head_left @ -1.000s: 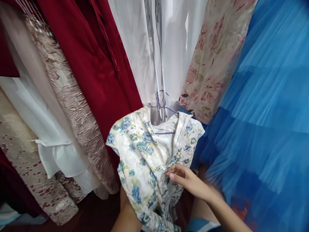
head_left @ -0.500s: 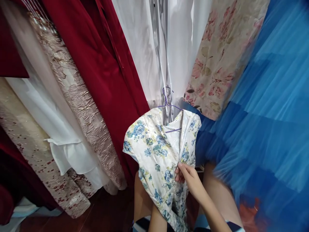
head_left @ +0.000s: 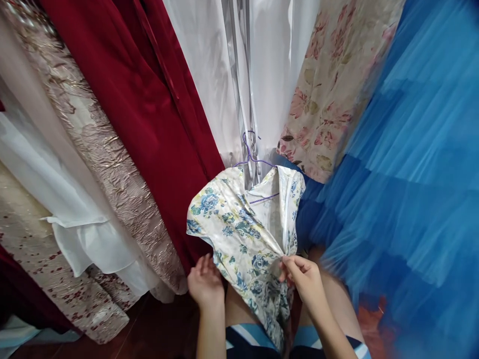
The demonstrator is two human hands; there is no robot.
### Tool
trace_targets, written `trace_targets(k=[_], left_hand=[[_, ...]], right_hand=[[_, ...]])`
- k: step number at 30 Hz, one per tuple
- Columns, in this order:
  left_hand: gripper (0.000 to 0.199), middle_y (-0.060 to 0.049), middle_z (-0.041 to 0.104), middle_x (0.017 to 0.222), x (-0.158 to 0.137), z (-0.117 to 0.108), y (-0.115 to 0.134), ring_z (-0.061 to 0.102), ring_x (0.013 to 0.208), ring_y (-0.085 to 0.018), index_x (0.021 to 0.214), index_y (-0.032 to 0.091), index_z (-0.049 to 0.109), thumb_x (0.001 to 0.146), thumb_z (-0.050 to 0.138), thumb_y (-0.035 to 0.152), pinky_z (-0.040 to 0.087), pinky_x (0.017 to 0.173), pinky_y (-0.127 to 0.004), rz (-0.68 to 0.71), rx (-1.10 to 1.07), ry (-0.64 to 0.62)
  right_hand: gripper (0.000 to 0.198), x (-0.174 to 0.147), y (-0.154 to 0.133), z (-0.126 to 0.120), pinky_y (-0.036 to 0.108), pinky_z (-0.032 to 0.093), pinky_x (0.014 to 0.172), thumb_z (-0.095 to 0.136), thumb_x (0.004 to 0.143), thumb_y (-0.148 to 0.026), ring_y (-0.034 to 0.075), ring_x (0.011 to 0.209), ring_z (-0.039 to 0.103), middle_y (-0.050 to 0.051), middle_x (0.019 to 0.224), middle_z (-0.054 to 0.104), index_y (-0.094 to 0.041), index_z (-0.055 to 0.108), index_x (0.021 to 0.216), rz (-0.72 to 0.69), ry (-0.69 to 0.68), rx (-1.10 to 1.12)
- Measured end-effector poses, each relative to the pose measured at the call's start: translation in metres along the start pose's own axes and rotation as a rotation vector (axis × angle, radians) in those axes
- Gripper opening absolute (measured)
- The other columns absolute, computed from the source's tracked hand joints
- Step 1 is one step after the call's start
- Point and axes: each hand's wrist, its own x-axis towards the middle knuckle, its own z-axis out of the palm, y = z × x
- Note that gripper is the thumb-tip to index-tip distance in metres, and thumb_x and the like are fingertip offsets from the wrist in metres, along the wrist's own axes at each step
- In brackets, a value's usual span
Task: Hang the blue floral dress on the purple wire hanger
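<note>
A white dress [head_left: 234, 227] with blue and yellow-green flowers hangs on a thin purple hanger [head_left: 249, 158], its lower part draped over my lap. An opening runs down from its neckline, and the pale lining shows inside. At the bottom end of that opening my right hand [head_left: 304, 276] pinches the dress edge between thumb and forefinger. Whether a zip pull is between those fingers is hidden. Beside the dress's left edge my left hand [head_left: 205, 280] is raised with its fingers stretched out, holding nothing.
Dark red cloth [head_left: 130, 114] and a pink-gold textured gown [head_left: 108, 149] hang to the left. White cloth [head_left: 202, 70] with grey ribbons [head_left: 241, 85] hangs behind. Pink floral fabric [head_left: 322, 104] and layered blue tulle [head_left: 404, 199] crowd the right. Below is a reddish-brown floor [head_left: 157, 329].
My left hand has come out from beneath the dress to its left side. My right hand still pinches the opening, which now gapes wider. The view has shifted slightly.
</note>
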Motion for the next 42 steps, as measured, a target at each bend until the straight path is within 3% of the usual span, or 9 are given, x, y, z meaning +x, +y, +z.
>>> trace_targets(k=[3, 8, 10, 15, 21, 26, 34, 39, 42], left_hand=[[0.016, 0.001, 0.056, 0.081, -0.019, 0.0, 0.009, 0.054, 0.073, -0.011, 0.09, 0.019, 0.061, 0.089, 0.06, 0.035, 0.047, 0.069, -0.023, 0.141, 0.01, 0.025], [0.03, -0.005, 0.065, 0.1, -0.071, 0.023, 0.007, 0.062, 0.09, -0.019, 0.116, 0.024, 0.067, 0.086, 0.066, 0.021, 0.051, 0.083, -0.03, 0.164, 0.497, -0.863], [0.034, -0.006, 0.065, 0.103, -0.084, 0.033, -0.002, 0.063, 0.092, -0.02, 0.122, 0.026, 0.066, 0.089, 0.061, 0.018, 0.052, 0.083, -0.031, 0.218, 0.601, -1.0], [0.02, -0.004, 0.068, 0.099, -0.101, 0.044, -0.025, 0.066, 0.095, -0.02, 0.106, 0.026, 0.068, 0.093, 0.057, 0.017, 0.051, 0.085, -0.029, 0.421, 0.598, -0.874], [0.035, -0.005, 0.068, 0.098, -0.11, 0.048, -0.028, 0.066, 0.089, -0.017, 0.127, 0.024, 0.044, 0.094, 0.056, 0.019, 0.052, 0.084, -0.03, 0.198, 0.519, -0.788], [0.041, -0.004, 0.065, 0.096, -0.098, 0.041, -0.023, 0.064, 0.088, -0.019, 0.13, 0.024, 0.039, 0.093, 0.054, 0.017, 0.049, 0.083, -0.032, 0.178, 0.673, -0.771], [0.024, -0.003, 0.062, 0.092, -0.084, 0.033, -0.013, 0.062, 0.087, -0.018, 0.112, 0.023, 0.055, 0.09, 0.052, 0.014, 0.049, 0.082, -0.03, 0.163, 0.744, -0.918], [0.019, -0.003, 0.064, 0.088, -0.065, 0.017, -0.014, 0.064, 0.084, -0.018, 0.106, 0.022, 0.059, 0.088, 0.055, 0.016, 0.05, 0.081, -0.031, 0.112, 0.815, -1.005], [0.021, -0.004, 0.068, 0.095, -0.041, 0.031, -0.002, 0.065, 0.091, -0.019, 0.112, 0.022, 0.06, 0.091, 0.056, 0.019, 0.05, 0.087, -0.032, 0.175, 0.772, -1.022]], right_hand=[[0.041, -0.001, -0.002, 0.002, 0.028, 0.03, 0.047, 0.064, 0.085, -0.054, 0.013, 0.043, 0.043, 0.002, 0.049, 0.062, -0.018, 0.066, 0.066, 0.015, -0.033, 0.025], [0.042, -0.007, -0.005, 0.014, 0.027, 0.029, 0.046, 0.061, 0.086, -0.054, 0.012, 0.041, 0.04, 0.0, 0.045, 0.056, -0.02, 0.059, 0.061, 0.007, -0.137, 0.006], [0.043, -0.009, -0.006, 0.016, 0.026, 0.026, 0.045, 0.06, 0.087, -0.054, 0.011, 0.04, 0.036, -0.003, 0.043, 0.05, -0.02, 0.056, 0.061, -0.011, -0.172, -0.042], [0.044, -0.012, -0.009, 0.01, 0.025, 0.019, 0.044, 0.061, 0.086, -0.055, 0.009, 0.042, 0.028, -0.007, 0.045, 0.038, -0.02, 0.053, 0.06, -0.038, -0.143, -0.056], [0.042, 0.008, -0.02, 0.015, 0.024, 0.02, 0.04, 0.06, 0.085, -0.055, 0.008, 0.033, 0.029, -0.006, 0.036, 0.044, -0.017, 0.064, 0.068, 0.019, -0.152, 0.062], [0.037, 0.064, -0.069, 0.044, 0.023, 0.017, 0.038, 0.063, 0.081, -0.048, 0.007, 0.034, 0.028, -0.006, 0.038, 0.047, -0.016, 0.065, 0.066, -0.066, -0.191, 0.121], [0.021, 0.154, -0.156, 0.075, 0.021, 0.015, 0.036, 0.061, 0.08, -0.029, 0.004, 0.034, 0.026, -0.006, 0.042, 0.046, -0.014, 0.063, 0.065, -0.161, -0.202, 0.177], [0.022, 0.161, -0.168, 0.069, 0.021, 0.013, 0.036, 0.065, 0.079, -0.031, 0.003, 0.035, 0.024, -0.006, 0.044, 0.046, -0.012, 0.065, 0.068, -0.211, -0.246, 0.12], [0.027, 0.154, -0.164, 0.067, 0.021, 0.018, 0.038, 0.064, 0.081, -0.035, 0.004, 0.036, 0.03, -0.003, 0.044, 0.052, -0.013, 0.066, 0.066, -0.273, -0.272, 0.048]])
